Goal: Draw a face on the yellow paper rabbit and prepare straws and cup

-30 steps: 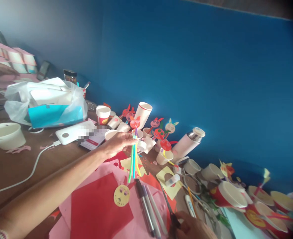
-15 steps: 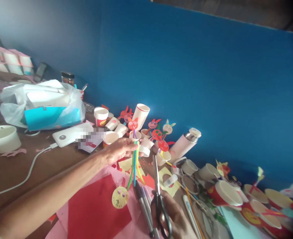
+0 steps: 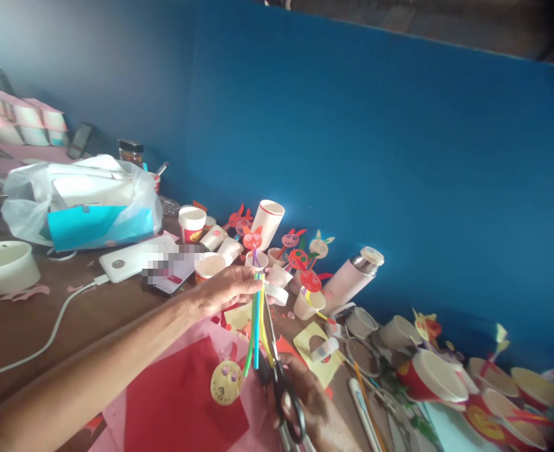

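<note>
My left hand (image 3: 233, 290) is closed around the upper ends of several thin coloured straws (image 3: 256, 333), green, blue and yellow, which hang downward. My right hand (image 3: 309, 398) grips a pair of scissors (image 3: 277, 370) by its black handles. The blades point up and lie close beside the yellow straw; whether they touch it I cannot tell. Just below the straws is a round yellow paper face (image 3: 226, 382) on a red sheet (image 3: 177, 402). Markers partly hidden by my right hand lie under the scissors. A roll of white tape (image 3: 277, 294) sits right of my left hand.
Behind stand paper cups with animal faces on sticks (image 3: 310, 282), a tall cup stack (image 3: 268, 223) and a leaning flask (image 3: 354, 276). Left are a phone (image 3: 175, 273), a white power bank (image 3: 133, 258) with cable and a plastic bag (image 3: 83, 194). More cups (image 3: 439, 376) crowd the right.
My right hand has brought the scissors left and up, from apart on the right to right beside the straws. My left hand still holds the straws in nearly the same place.
</note>
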Tool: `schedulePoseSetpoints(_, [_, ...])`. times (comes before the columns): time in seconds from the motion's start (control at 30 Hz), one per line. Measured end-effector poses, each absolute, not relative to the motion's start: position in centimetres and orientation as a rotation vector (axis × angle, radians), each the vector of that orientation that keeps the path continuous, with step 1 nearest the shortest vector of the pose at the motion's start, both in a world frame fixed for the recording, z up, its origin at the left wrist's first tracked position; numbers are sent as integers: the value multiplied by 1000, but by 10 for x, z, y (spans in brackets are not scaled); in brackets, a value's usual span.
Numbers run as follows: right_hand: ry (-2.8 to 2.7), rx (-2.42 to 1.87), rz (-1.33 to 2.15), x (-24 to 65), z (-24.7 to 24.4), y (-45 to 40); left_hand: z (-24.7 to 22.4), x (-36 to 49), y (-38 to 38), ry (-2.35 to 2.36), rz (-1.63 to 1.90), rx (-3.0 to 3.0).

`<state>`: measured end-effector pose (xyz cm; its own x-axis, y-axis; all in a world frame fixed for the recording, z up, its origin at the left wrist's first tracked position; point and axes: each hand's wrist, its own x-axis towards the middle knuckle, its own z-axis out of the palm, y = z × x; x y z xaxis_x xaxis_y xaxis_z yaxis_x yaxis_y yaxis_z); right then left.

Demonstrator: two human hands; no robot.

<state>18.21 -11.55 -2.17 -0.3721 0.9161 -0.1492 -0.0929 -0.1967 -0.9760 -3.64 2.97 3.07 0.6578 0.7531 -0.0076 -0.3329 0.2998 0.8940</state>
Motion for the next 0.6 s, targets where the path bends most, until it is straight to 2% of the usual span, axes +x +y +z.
schedulePoseSetpoints(0.37, [-1328,-1017,1582,174,-18,-110,33,-35,26,404,758,1055])
schedulePoseSetpoints(0.6, [-1142,-974,1476,162,-41,-109,31,-33,24,392,796,1038])
